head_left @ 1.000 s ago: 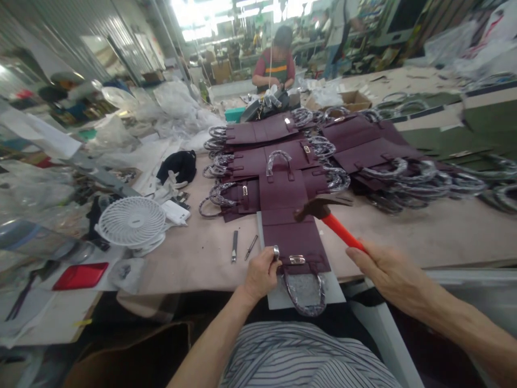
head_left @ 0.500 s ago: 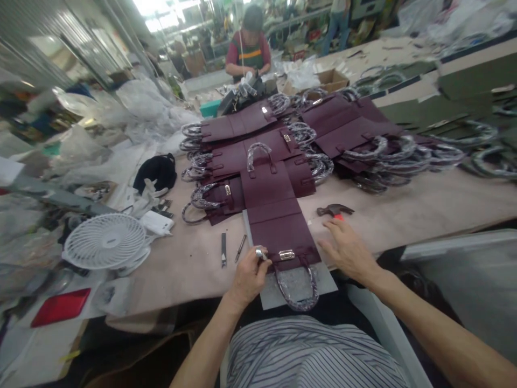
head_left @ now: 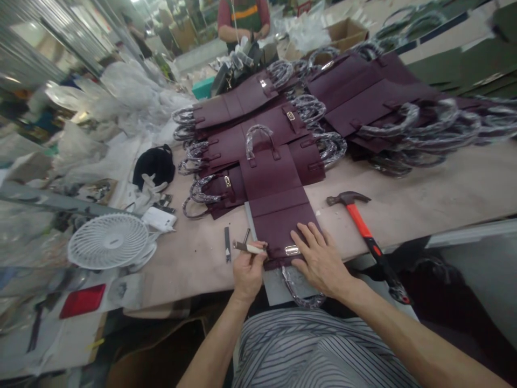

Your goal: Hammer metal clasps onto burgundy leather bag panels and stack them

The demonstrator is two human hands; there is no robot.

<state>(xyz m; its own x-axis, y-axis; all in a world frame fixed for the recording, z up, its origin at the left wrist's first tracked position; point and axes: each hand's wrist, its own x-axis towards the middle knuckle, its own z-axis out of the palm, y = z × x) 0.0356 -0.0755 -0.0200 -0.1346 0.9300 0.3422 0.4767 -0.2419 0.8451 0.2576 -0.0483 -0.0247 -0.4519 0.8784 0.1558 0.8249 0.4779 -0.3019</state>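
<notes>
My left hand (head_left: 248,275) pinches a short rod-shaped metal tool (head_left: 241,246) at the left edge of a burgundy bag panel (head_left: 278,215). The tool tilts to the left; its exact kind is unclear. My right hand (head_left: 323,261) lies with fingers spread on the panel's near right part, beside a shiny metal clasp (head_left: 291,250). A plastic-wrapped handle (head_left: 299,296) hangs from the panel's near end, over a pale board (head_left: 274,288). Right of my right hand lies a claw hammer (head_left: 365,231), its red and black handle reaching past the table edge.
Several burgundy bag panels (head_left: 238,140) with wrapped handles are piled beyond. To the left are a flat dark tool (head_left: 227,242), a white fan (head_left: 109,241), a black cap (head_left: 154,167) and a red pouch (head_left: 83,300). A person (head_left: 244,21) works across the table.
My right hand has moved left from over the hammer's handle onto the panel, uncovering the handle. The tool in my left hand now leans left. The camera view has shifted downward.
</notes>
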